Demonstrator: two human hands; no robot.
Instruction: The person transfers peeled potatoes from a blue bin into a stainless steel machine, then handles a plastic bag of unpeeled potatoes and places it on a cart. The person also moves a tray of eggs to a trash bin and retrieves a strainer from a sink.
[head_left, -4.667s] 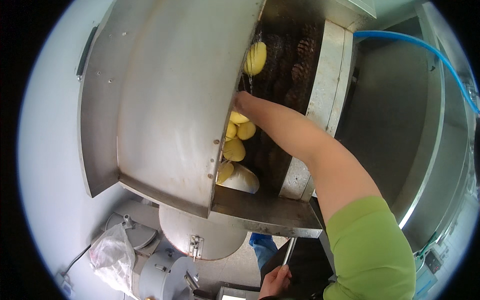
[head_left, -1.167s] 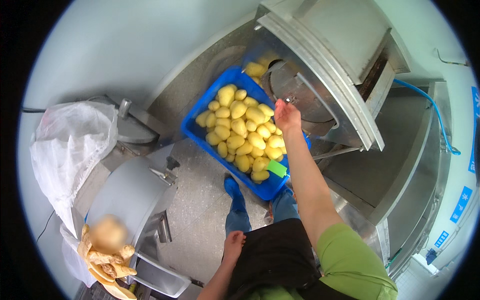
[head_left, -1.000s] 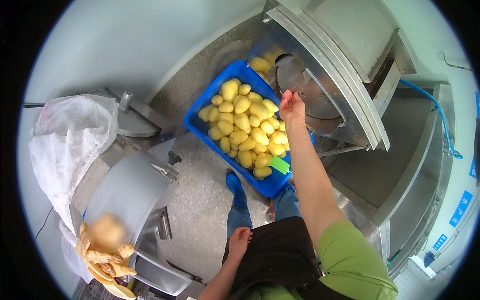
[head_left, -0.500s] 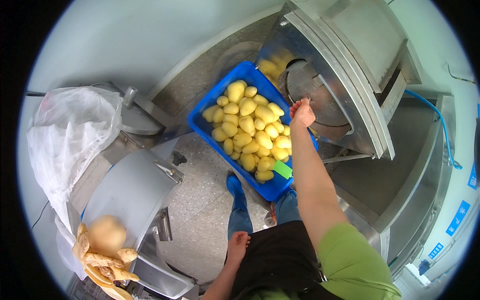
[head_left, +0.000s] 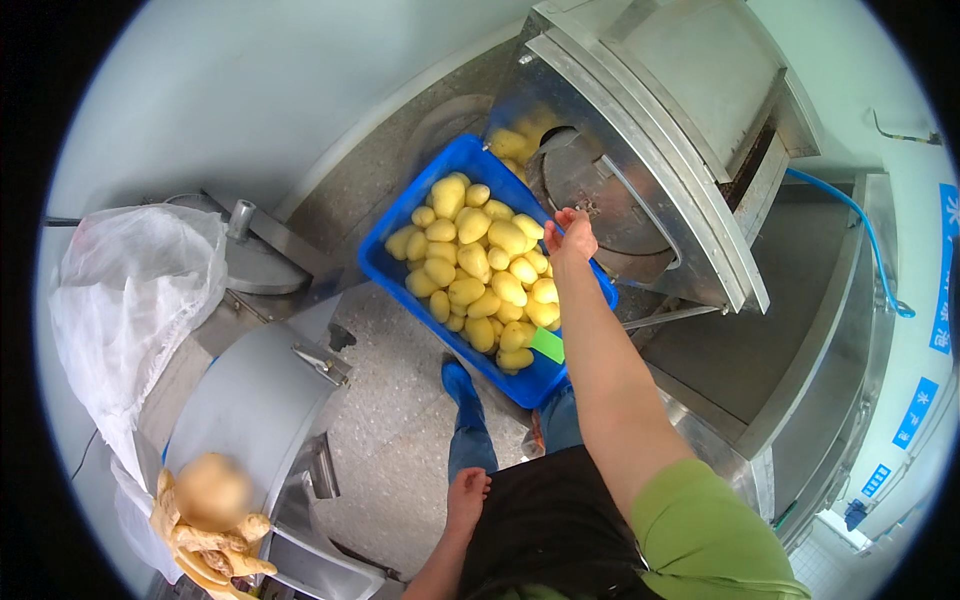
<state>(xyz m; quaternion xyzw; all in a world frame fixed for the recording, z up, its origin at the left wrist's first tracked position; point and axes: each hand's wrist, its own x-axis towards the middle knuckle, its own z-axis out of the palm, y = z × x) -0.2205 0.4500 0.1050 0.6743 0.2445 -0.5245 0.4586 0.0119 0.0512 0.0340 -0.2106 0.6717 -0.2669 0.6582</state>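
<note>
One blue tub point(head_left: 530, 386) sits mid-frame, packed with dozens of potatoes point(head_left: 473, 261), too overlapped to count exactly! One right hand point(head_left: 573, 237), just right of centre, hovers by the tub's rim, fingers bent; whether they pinch anything, I can't tell. One left hand point(head_left: 466, 497), lower centre, hangs beside one black apron point(head_left: 540, 520), fingers curled, grip unclear. One green piece point(head_left: 547, 345) lies lower right of the heap; one forearm point(head_left: 597, 345) masks the tub's right side.

Smooth, oval yellow potatoes point(head_left: 474, 260) lie heaped in a blue rectangular plastic bin point(head_left: 541, 384), which sits askew, straight ahead at twelve o'clock.
</note>
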